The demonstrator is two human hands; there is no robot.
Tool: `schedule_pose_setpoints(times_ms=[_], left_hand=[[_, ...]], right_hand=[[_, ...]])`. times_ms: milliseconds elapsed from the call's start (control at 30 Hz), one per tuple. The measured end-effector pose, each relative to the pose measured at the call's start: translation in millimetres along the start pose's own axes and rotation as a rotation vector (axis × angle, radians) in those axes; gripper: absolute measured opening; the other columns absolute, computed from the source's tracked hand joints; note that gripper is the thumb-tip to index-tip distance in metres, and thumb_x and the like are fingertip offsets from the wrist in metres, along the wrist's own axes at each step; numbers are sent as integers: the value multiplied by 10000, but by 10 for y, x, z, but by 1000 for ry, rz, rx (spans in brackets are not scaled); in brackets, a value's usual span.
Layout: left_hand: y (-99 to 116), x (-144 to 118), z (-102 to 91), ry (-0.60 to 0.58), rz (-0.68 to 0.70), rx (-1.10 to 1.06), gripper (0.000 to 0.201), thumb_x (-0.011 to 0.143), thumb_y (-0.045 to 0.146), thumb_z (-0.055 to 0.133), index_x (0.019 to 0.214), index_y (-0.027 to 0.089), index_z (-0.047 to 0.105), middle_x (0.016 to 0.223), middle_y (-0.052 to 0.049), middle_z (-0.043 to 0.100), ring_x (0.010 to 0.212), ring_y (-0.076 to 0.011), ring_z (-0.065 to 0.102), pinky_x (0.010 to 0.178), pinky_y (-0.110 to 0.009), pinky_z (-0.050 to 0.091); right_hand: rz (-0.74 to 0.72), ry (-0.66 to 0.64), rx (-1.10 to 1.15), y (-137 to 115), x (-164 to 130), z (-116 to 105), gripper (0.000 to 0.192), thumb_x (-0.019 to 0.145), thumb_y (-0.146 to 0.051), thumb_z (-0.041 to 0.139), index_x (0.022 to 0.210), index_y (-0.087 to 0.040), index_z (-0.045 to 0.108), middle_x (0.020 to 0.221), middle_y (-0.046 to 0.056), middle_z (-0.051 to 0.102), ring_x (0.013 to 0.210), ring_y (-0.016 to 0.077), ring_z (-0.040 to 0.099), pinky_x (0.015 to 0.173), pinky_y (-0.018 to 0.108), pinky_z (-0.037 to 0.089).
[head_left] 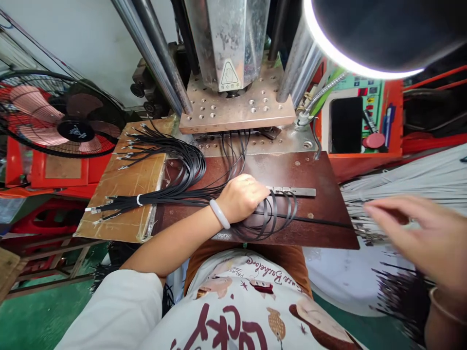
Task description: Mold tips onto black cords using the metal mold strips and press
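While the left hand (242, 197) lies palm down, fingers together, pressing looped black cables (272, 216) against a dark brown work plate (321, 170), the right hand (412, 233) hovers blurred and open, holding nothing, over a pile of grey-white cables (412, 182). A tied bundle of black cables (164, 170) fans left across a cardboard sheet (124, 194). Behind stands a metal press (233, 73).
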State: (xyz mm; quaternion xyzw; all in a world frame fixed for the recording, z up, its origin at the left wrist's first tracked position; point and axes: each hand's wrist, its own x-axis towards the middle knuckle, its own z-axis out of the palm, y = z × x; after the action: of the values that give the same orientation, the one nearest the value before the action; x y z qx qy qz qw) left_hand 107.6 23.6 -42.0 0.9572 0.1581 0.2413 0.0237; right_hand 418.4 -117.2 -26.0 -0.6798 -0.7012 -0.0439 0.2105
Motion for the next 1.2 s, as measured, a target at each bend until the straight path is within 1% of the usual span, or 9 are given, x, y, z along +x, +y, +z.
schedule_pose_setpoints(times_ms=[100,167,333,500,600,867,1000,1067,1200], left_hand=[[-4,-28,-43,-33,-67,-30,255,963,158,419,1047,130,659,964,-71,726,888,-155,669,855,-286,522],[-5,-4,-127,-141,-145,36,268,959,145,435,1134,112,634,1096,-100,693,952,-167,657,823,-275,531],[23,197,-382,-454,-226,323,240,936,125,465,833,109,681,889,-120,674,926,-249,634,755,-336,515],[-42,232,-406,-320,-334,257,266,975,125,381,1057,135,634,975,-87,663,854,-178,628,713,-267,488],[-92,138,-343,-267,-270,277,281,985,149,366,961,144,646,1036,-92,647,849,-174,610,721,-274,473],[-128,139,-331,-321,-154,263,248,984,202,399,1061,167,632,1012,-94,623,893,-194,585,724,-287,471],[-181,206,-321,-382,71,172,237,968,181,435,924,150,666,879,-88,642,834,-190,610,742,-306,498],[-211,181,-332,-245,60,94,264,963,166,437,857,134,676,857,-95,655,811,-174,624,727,-290,511],[-185,43,-338,245,-328,-247,183,934,187,539,922,126,711,940,-97,690,836,-137,654,740,-252,538]], right_hand=[[-304,-188,-28,-215,-174,16,180,933,-339,460,967,-210,583,956,72,643,819,220,627,704,345,482],[-345,-251,-212,-264,-192,72,106,899,-224,461,868,-191,557,834,79,609,718,227,599,623,358,445],[-340,-403,-470,-225,104,138,175,812,-73,492,694,-203,500,668,69,565,594,243,576,513,353,318],[-263,-146,45,-395,529,190,58,841,-190,548,809,-185,596,673,31,629,566,196,591,534,320,399],[-227,-28,420,-515,631,298,76,888,-201,557,881,-208,633,811,5,689,686,152,641,648,266,482],[-448,-44,206,-603,671,344,132,901,-125,490,872,-168,611,831,61,655,761,203,604,725,331,483],[-453,-86,182,-621,694,343,118,894,-140,480,863,-182,585,817,64,633,769,222,583,719,356,472],[-392,-102,230,-643,694,404,80,882,-186,505,924,-192,573,906,82,632,876,253,585,787,385,473],[-307,-118,396,-714,648,643,269,850,-286,534,1101,-191,535,1051,118,608,1002,287,564,854,431,466]])
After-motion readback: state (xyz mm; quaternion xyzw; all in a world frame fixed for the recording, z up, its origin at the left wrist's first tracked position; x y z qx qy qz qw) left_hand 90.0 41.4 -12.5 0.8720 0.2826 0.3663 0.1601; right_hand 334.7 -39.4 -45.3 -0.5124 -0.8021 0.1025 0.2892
